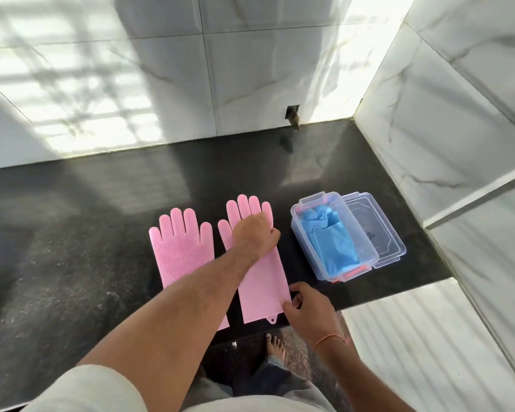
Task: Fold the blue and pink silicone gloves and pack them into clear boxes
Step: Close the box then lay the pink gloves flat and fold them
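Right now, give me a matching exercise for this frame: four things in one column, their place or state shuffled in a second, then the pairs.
Things
1. blue gloves
2. left pink glove
3. right pink glove
4. clear lid

States
A. under the left hand
B. beside the clear box, far side
C. untouched, bristles up
D. folded inside the box

Pairs: 1-D, 2-C, 3-A, 4-B

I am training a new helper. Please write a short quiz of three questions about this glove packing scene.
1. True or false: the blue gloves lie in the box.
2. How many pink gloves lie on the counter?
3. The left hand rests on: A) the left pink glove B) the right pink glove C) the box

Key: 1 true; 2 two; 3 B.
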`<action>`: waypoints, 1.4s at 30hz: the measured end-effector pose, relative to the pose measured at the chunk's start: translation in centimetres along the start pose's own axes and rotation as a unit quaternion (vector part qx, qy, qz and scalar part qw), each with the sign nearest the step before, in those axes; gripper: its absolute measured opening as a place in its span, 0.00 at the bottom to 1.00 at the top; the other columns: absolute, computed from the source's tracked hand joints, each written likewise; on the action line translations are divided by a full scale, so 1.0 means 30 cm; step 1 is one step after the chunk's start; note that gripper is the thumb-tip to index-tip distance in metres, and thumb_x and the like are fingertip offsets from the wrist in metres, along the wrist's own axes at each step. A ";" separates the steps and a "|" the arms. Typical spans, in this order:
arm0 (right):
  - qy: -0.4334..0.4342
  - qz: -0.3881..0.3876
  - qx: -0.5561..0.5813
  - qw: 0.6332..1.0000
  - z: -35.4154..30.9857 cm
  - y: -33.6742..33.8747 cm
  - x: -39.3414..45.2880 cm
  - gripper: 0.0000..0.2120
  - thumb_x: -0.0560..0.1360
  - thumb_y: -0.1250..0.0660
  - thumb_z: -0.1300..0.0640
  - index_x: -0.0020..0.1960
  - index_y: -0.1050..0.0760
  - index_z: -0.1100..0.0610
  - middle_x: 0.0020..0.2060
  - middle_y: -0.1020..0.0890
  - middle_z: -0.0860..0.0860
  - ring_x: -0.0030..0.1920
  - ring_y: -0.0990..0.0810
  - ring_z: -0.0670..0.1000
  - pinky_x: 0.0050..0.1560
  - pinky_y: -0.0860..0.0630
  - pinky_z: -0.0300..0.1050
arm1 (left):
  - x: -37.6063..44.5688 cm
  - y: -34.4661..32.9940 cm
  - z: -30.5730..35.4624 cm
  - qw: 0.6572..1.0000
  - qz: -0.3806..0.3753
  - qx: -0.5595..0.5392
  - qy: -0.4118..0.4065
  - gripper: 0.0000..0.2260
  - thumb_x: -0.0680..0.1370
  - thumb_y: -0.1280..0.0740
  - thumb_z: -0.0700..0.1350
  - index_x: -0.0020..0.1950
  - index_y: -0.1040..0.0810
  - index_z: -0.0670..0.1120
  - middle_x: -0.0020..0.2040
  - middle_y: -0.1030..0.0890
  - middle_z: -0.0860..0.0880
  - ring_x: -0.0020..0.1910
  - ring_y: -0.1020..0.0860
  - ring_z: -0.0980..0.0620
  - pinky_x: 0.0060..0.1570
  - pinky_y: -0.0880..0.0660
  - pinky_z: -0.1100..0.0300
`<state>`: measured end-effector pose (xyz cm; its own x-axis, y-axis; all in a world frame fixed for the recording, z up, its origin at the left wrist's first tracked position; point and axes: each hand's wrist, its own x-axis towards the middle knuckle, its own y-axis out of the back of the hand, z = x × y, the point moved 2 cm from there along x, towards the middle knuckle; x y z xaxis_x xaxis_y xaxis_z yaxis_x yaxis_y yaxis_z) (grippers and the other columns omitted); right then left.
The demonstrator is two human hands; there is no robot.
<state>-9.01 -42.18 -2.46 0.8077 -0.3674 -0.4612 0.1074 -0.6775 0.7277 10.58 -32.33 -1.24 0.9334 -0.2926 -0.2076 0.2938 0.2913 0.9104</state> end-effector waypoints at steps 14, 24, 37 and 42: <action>0.273 0.076 0.052 0.958 -0.289 -0.139 -0.132 0.22 0.78 0.39 0.49 0.68 0.16 0.50 0.41 0.16 0.41 0.40 0.20 0.46 0.42 0.18 0.44 | -0.126 0.245 -0.382 0.953 0.086 -0.274 0.097 0.10 0.76 0.38 0.53 0.38 0.28 0.50 0.35 0.22 0.50 0.36 0.25 0.49 0.38 0.25 0.52; 0.371 0.028 -0.037 0.927 -0.493 -0.287 -0.219 0.26 0.79 0.45 0.46 0.71 0.18 0.48 0.44 0.14 0.44 0.40 0.27 0.40 0.45 0.33 0.28 | -0.298 0.272 -0.746 0.895 0.101 -0.368 0.229 0.11 0.80 0.36 0.47 0.39 0.26 0.45 0.38 0.19 0.45 0.38 0.20 0.46 0.49 0.13 0.40; 0.380 -0.018 -0.191 0.905 -0.504 -0.370 -0.238 0.29 0.77 0.47 0.47 0.74 0.23 0.49 0.44 0.17 0.49 0.43 0.19 0.53 0.41 0.21 0.48 | -0.317 0.230 -0.831 0.903 0.075 -0.362 0.218 0.05 0.79 0.30 0.47 0.51 0.20 0.47 0.48 0.16 0.51 0.49 0.18 0.48 0.51 0.19 0.51; 0.408 -0.022 -0.234 0.882 -0.506 -0.380 -0.252 0.32 0.78 0.52 0.45 0.77 0.26 0.52 0.49 0.14 0.52 0.47 0.17 0.56 0.45 0.18 0.50 | -0.316 0.223 -0.848 0.904 0.073 -0.370 0.201 0.09 0.79 0.30 0.44 0.58 0.21 0.50 0.51 0.17 0.54 0.56 0.16 0.48 0.60 0.18 0.50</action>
<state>-7.55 -22.00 0.43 0.9249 0.3625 -0.1148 0.2228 -0.2719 0.9362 8.93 -4.43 -2.27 0.9289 0.1106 -0.3533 0.0791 0.8731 0.4812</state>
